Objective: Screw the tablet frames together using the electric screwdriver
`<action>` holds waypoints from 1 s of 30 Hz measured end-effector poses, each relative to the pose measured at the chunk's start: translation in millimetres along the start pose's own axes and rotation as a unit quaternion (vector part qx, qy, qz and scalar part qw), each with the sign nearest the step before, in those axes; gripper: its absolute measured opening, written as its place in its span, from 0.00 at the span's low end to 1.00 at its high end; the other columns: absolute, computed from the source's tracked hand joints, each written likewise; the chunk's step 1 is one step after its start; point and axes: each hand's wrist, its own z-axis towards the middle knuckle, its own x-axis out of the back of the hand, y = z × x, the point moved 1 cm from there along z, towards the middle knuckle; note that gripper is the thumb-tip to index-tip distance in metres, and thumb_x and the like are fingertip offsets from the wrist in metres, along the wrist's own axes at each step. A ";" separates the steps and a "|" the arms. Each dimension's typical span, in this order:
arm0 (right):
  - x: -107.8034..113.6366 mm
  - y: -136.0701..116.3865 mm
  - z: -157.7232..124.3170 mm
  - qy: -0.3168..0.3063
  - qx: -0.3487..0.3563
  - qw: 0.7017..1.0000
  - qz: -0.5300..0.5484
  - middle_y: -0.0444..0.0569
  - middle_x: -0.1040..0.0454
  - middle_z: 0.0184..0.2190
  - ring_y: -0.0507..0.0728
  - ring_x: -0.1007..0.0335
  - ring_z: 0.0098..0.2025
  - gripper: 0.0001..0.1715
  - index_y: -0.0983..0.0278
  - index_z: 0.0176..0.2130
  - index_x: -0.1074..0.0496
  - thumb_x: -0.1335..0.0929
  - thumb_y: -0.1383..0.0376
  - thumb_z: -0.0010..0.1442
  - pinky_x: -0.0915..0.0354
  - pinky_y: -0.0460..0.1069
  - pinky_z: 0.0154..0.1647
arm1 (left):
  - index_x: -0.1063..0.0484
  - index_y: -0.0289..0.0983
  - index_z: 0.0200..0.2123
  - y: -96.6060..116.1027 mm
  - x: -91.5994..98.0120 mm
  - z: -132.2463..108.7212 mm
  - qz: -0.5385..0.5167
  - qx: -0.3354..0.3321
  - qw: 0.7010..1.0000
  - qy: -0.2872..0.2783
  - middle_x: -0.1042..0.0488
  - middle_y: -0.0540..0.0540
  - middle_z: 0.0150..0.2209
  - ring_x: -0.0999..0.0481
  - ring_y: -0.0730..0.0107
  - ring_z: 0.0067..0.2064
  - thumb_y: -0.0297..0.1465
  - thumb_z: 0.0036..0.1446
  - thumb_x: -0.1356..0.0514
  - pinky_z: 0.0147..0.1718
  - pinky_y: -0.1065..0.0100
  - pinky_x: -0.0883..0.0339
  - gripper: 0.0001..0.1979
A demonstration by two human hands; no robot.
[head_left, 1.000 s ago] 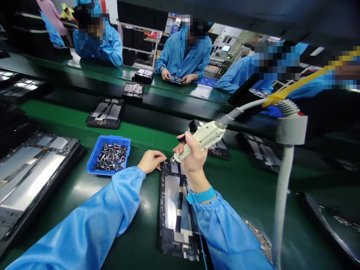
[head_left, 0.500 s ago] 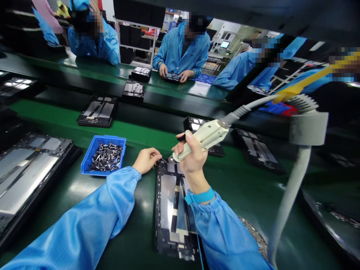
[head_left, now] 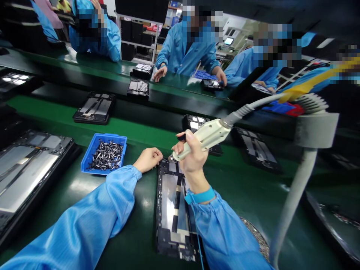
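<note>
My right hand (head_left: 194, 153) is wrapped round a pale electric screwdriver (head_left: 210, 135), which slants down to the left. Its tip meets the top edge of a dark tablet body (head_left: 168, 202) lying on the green bench. At that same top left corner, my left hand (head_left: 149, 159) pinches something small that I cannot make out. Left of this hand sits a blue tray (head_left: 83, 165) holding many small black and metal parts (head_left: 107, 155). A blue strap (head_left: 201, 195) circles my right wrist.
More tablet bodies lie on the bench and line, at the left (head_left: 25, 165), upper left (head_left: 94, 107) and right (head_left: 255, 150). A grey tube (head_left: 295, 198) rises at the right. A round dish of screws (head_left: 255, 234) is partly behind my right sleeve. People in blue coats sit opposite.
The person opposite has moved a hand and a device to the right, and the other hand is now off the device. The tablets on the line have shifted slightly. My hands have barely moved.
</note>
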 end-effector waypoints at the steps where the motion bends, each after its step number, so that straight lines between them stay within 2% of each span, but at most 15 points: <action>1: 0.4 0.4 -0.1 -0.001 0.001 1.000 0.000 0.37 0.39 0.12 0.49 0.42 0.13 0.21 0.64 0.26 0.26 0.23 0.50 0.53 0.35 0.46 0.18 | 0.30 0.35 0.31 2.0 0.1 -1.2 -0.002 0.004 1.000 -0.005 0.30 0.55 0.18 0.33 0.77 0.18 0.22 0.61 0.42 0.21 0.76 0.41 0.06; 10: -3.8 5.8 1.3 0.009 -0.009 1.000 0.005 0.38 0.38 0.11 0.49 0.42 0.13 0.18 0.64 0.26 0.24 0.24 0.52 0.51 0.35 0.46 0.18 | 0.36 0.37 0.31 8.8 -2.9 -4.6 -0.019 0.051 0.999 -0.001 0.31 0.56 0.16 0.36 0.79 0.15 0.18 0.63 0.45 0.18 0.79 0.44 0.10; 17: -8.1 17.3 1.6 -0.008 -0.009 1.000 -0.017 0.37 0.39 0.10 0.50 0.42 0.13 0.17 0.63 0.25 0.24 0.25 0.52 0.51 0.35 0.48 0.19 | 0.34 0.35 0.27 17.5 -0.3 1.3 -0.030 0.111 0.993 -0.030 0.31 0.53 0.16 0.38 0.78 0.14 0.17 0.60 0.45 0.14 0.76 0.47 0.11; 25: -10.6 30.1 1.7 -0.006 -0.022 0.999 -0.027 0.36 0.38 0.11 0.49 0.43 0.12 0.18 0.63 0.25 0.25 0.25 0.51 0.50 0.37 0.47 0.18 | 0.32 0.34 0.21 20.0 1.0 0.4 -0.034 0.115 0.992 -0.030 0.33 0.52 0.15 0.41 0.78 0.14 0.18 0.56 0.42 0.14 0.75 0.52 0.13; 30: -13.5 33.5 -0.6 -0.016 -0.007 0.999 -0.041 0.37 0.37 0.11 0.51 0.40 0.13 0.21 0.61 0.22 0.29 0.24 0.50 0.51 0.37 0.48 0.19 | 0.32 0.34 0.20 18.7 0.6 0.4 -0.041 0.107 0.993 -0.025 0.34 0.53 0.14 0.42 0.79 0.15 0.18 0.55 0.42 0.16 0.76 0.52 0.13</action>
